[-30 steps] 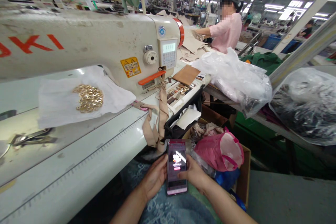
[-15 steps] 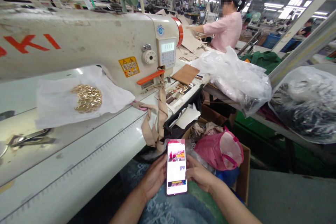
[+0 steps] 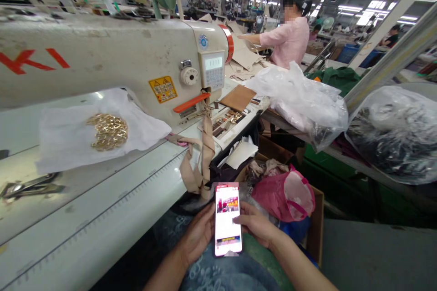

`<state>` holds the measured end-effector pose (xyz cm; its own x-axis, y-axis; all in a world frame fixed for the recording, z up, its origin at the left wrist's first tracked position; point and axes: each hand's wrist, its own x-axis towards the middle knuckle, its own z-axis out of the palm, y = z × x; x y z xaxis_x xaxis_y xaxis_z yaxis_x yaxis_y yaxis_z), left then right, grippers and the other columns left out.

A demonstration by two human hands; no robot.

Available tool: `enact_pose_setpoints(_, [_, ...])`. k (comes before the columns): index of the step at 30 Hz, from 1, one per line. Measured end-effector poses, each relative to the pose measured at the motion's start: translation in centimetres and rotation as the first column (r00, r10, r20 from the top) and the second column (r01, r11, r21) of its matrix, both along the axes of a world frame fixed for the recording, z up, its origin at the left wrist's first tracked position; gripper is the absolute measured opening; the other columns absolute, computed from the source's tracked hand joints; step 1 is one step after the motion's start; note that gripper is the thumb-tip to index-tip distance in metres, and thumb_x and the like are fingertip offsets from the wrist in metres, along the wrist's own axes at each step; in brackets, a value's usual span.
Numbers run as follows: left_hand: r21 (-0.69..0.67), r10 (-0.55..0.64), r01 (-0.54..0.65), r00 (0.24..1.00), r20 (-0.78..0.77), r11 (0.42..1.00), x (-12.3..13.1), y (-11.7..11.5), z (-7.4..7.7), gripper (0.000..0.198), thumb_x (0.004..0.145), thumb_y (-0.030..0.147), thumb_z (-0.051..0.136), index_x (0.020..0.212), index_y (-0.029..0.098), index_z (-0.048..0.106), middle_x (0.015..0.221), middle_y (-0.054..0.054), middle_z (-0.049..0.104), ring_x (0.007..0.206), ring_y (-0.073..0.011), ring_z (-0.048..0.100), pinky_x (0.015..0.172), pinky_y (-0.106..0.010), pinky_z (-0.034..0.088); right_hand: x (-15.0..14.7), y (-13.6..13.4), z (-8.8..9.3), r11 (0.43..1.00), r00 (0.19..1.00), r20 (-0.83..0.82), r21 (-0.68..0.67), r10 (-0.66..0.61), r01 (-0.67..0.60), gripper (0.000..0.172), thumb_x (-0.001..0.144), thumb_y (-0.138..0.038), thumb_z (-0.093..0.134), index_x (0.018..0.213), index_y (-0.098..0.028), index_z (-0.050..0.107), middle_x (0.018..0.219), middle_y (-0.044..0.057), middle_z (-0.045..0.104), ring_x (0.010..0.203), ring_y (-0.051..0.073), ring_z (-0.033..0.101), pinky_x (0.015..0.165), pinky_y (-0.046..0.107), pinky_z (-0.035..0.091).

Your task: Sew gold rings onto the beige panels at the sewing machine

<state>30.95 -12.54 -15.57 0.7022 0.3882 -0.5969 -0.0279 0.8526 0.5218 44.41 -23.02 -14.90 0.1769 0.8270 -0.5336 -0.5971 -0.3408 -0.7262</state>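
A smartphone [image 3: 228,227] with a lit screen is upright between my two hands, above my lap. My left hand [image 3: 200,233] is closed along its left edge. My right hand [image 3: 256,223] grips the right edge, and its thumb lies over the screen. Parts of the fingers are hidden behind the phone. Beyond the phone, beige fabric strips [image 3: 196,168] hang over the edge of the sewing table [image 3: 112,223]. A pink fabric bag [image 3: 278,195] stands just right of the hands.
A large sewing machine [image 3: 129,54] spans the table. Gold chain [image 3: 108,132] lies on a white cloth [image 3: 58,136], with a metal clip tool [image 3: 30,187] nearer. Clear plastic bags [image 3: 300,95] cover the right bench. A co-worker in a pink shirt [image 3: 290,41] sits behind.
My right thumb has moved up and inward over the phone screen. The surroundings have shifted slightly left in view. Both hands still hold the phone.
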Motion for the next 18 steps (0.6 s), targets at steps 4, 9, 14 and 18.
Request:
enact_pose_setpoints(4, [0.004,-0.003,0.003,1.000,0.000,1.000,0.0,-0.1,0.4,0.028,0.081,0.026,0.065,0.105,0.012,0.064,0.098,-0.011,0.073,0.085,-0.0224,0.069,0.078,-0.033,0.054,0.0,0.3,-0.1,1.000,0.999,0.021,-0.010,-0.027,0.027,0.036,0.054,-0.022,0.070,0.089,-0.017,0.063,0.083,0.004,0.071,0.080,0.023,0.066,0.080,0.039,0.044])
enact_pose_setpoints(9, [0.004,0.000,0.000,1.000,-0.010,1.000,0.0,-0.2,0.9,0.026,0.080,0.027,0.066,0.102,0.012,0.066,0.095,-0.011,0.074,0.082,-0.0214,0.069,0.074,-0.031,0.054,-0.2,0.9,0.0,0.996,0.994,0.064,0.026,-0.085,0.084,0.037,0.053,-0.027,0.075,0.088,-0.016,0.065,0.080,0.004,0.071,0.082,0.024,0.065,0.083,0.040,0.043])
enact_pose_setpoints(14, [0.001,0.016,-0.016,1.000,-0.025,1.000,-0.1,-0.2,1.0,0.021,0.081,0.024,0.065,0.098,0.013,0.067,0.093,-0.010,0.074,0.082,-0.0206,0.069,0.074,-0.030,0.054,-0.1,1.6,0.1,0.988,0.983,0.104,0.052,-0.151,0.146,0.034,0.058,-0.033,0.073,0.086,-0.016,0.063,0.079,0.005,0.071,0.079,0.025,0.066,0.078,0.039,0.044])
enact_pose_setpoints(18, [0.002,0.024,-0.024,0.999,-0.022,1.000,-0.1,-0.2,0.8,0.020,0.080,0.024,0.066,0.097,0.013,0.067,0.092,-0.009,0.074,0.082,-0.0209,0.069,0.074,-0.030,0.053,-0.1,1.6,-0.1,0.988,0.982,0.113,0.045,-0.153,0.149,0.036,0.053,-0.023,0.073,0.087,-0.017,0.061,0.079,0.003,0.071,0.076,0.024,0.066,0.076,0.037,0.045])
